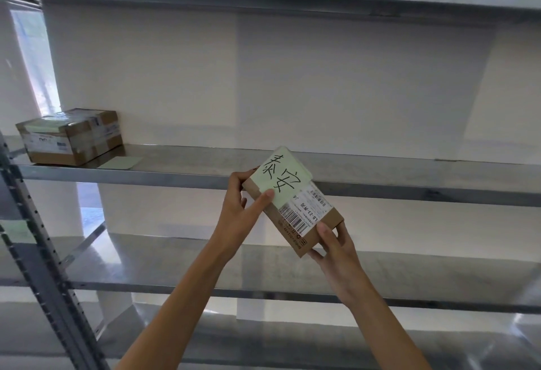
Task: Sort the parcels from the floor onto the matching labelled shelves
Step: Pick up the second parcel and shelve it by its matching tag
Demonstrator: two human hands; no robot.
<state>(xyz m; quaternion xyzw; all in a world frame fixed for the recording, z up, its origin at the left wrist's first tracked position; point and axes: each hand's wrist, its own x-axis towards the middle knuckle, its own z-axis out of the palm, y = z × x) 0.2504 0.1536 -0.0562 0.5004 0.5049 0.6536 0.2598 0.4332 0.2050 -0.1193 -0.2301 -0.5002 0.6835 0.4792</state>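
The small parcel [304, 223] is best held flat and steady in both hands, so that its handwritten green note [282, 176] can be checked against a shelf label before it is set down. The right hand [333, 240] pinches the parcel's lower end. The left hand [240, 208] grips the upper end, with its thumb on the note. Just beyond the hands runs a metal shelf [380, 178]. Far to their left sits a taped box [70, 138], with a loose green slip [120, 162] just beside it.

A plain white wall [351, 76] stands behind; at left, a bright opening [35, 62], perhaps a window.
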